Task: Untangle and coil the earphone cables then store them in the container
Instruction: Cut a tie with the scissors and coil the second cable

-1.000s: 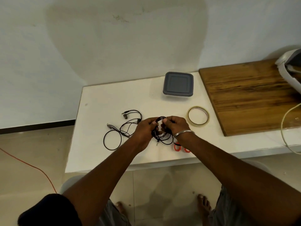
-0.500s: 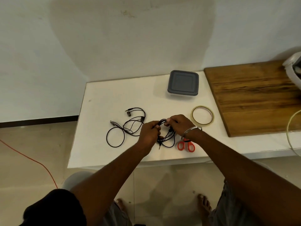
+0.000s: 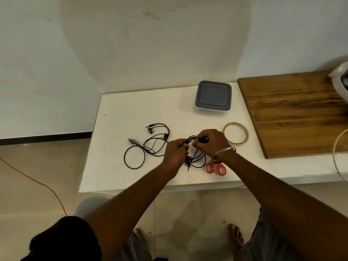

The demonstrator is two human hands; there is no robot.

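Cables come in two lots. Left of centre, a loose cable point(image 3: 148, 146) sprawls on the white tabletop point(image 3: 131, 110), its loops open and its plug and buds apart. It seems parked there to wait its turn, clear of the one in work.

Just right of it, the left hand point(image 3: 175, 151) has its fingers curled and pinches several strands of the held cable point(image 3: 195, 159), probably to keep the gathered loops from springing apart. Those loops hang from the two hands down to the tabletop, the plug tip pointing toward the near edge.

The right hand point(image 3: 211, 142), close beside the left, is curled too and pinches the top of the same bundle, likely to wind on the next turn. I cannot tell which end it has.

Above it, at the tabletop's far edge, the container point(image 3: 213, 96) sits with its grey lid on, so I judge nothing is stored yet. Below the right wrist lie orange-handled scissors point(image 3: 215, 167), and further right a tape roll point(image 3: 236, 135), both within reach, presumably for binding a coil.
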